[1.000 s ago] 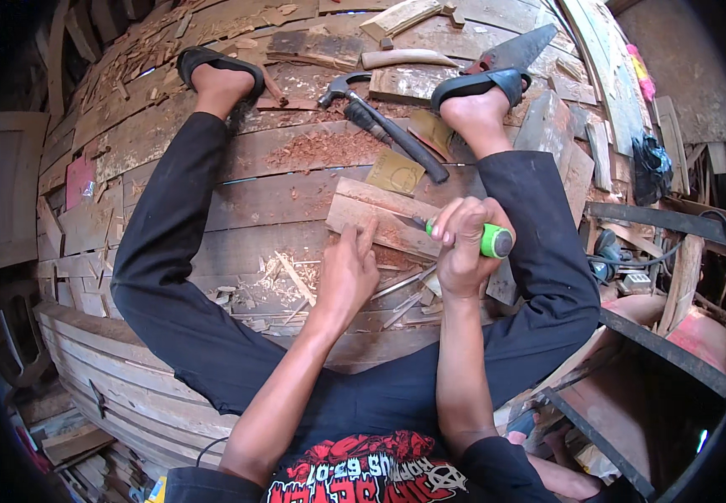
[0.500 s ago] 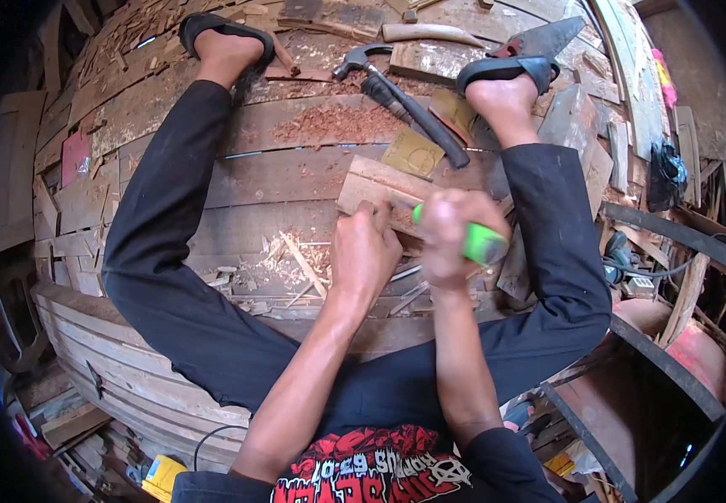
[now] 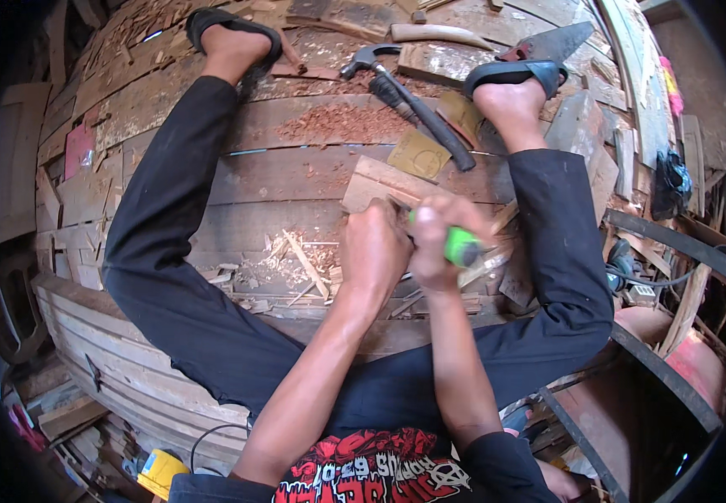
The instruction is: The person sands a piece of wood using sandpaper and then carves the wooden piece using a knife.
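A wooden board (image 3: 377,179) with a groove lies between my legs, on plank flooring. My left hand (image 3: 373,251) is closed on its near part, fingers curled. Just right of it, my right hand (image 3: 432,247), slightly blurred, grips a green-handled chisel (image 3: 462,246); its tip is hidden by my fingers. Past the board are yellow sandpaper (image 3: 416,155), a claw hammer (image 3: 429,127) and, under it, a dark handled tool (image 3: 388,101) that I cannot identify.
Wood shavings (image 3: 342,121) and offcuts are spread on the planks (image 3: 279,184). A handsaw (image 3: 556,42) lies behind my right sandal. At right are a metal frame (image 3: 665,243), a cord and a black plastic bag (image 3: 671,184); at lower left, a yellow object (image 3: 160,472).
My left fingers, earlier stretched along the board, are now curled at its near part. My right hand with the chisel has moved left, close against my left hand.
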Tool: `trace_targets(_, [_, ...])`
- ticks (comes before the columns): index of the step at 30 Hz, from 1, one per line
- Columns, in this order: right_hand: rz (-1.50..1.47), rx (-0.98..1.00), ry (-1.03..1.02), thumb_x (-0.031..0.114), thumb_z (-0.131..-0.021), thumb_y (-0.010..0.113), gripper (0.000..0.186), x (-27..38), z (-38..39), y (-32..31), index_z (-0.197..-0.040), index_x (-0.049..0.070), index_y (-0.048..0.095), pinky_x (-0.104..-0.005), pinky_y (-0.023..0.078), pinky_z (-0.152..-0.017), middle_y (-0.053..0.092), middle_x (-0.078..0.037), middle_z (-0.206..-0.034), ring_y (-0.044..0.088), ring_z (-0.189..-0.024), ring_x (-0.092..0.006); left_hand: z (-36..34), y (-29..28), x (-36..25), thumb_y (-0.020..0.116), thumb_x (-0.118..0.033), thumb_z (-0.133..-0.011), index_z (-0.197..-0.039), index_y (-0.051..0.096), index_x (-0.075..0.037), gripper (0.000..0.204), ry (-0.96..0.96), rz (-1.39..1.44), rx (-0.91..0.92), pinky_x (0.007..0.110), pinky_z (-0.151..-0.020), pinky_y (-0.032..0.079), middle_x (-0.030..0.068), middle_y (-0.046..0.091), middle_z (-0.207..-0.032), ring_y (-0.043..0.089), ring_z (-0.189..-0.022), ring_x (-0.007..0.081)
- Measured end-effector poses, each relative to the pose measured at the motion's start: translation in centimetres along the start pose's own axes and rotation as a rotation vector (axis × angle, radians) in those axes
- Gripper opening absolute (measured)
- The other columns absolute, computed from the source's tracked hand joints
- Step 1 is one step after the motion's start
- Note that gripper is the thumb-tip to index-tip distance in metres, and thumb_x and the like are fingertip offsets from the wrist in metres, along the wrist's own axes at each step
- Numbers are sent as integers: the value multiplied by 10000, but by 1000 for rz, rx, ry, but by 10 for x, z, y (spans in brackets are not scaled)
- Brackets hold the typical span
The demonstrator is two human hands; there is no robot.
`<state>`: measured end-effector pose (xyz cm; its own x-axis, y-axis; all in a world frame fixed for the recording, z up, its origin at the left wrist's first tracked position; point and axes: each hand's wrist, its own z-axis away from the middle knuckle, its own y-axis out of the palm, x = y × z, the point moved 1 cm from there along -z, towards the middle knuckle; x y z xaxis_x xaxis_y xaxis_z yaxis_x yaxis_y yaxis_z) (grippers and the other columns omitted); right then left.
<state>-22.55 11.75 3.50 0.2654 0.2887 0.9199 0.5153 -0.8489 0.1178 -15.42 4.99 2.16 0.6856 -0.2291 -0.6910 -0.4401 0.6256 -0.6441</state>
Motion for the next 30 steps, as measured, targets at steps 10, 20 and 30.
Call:
trace_targets(10, [-266, -161, 127, 42, -840, 621, 232, -2, 4, -2, -687, 61, 448, -281, 422, -575, 536, -37, -687, 506, -607, -125, -1, 3, 6, 616, -73, -839, -852, 650, 81, 158, -7, -30, -20, 542, -695, 542, 350, 637, -771, 666, -783, 498])
trace_targets(20, [-73, -64, 86, 95, -878, 619, 298, -10, 14, 0, -709, 103, 374, -258, 329, -495, 418, 21, -642, 376, -534, -78, 5, -3, 9, 585, -90, -875, -839, 658, 71, 181, -13, -37, -53, 561, -705, 545, 337, 640, -738, 666, -752, 508])
trace_targets(30, [-242, -137, 71, 44, -886, 542, 247, -4, 3, 1, -714, 93, 371, -256, 318, -476, 405, -5, -595, 360, -498, -82, 1, 5, 13, 595, -124, -879, -861, 668, 83, 220, -3, -61, -40, 549, -706, 535, 357, 629, -759, 657, -787, 509])
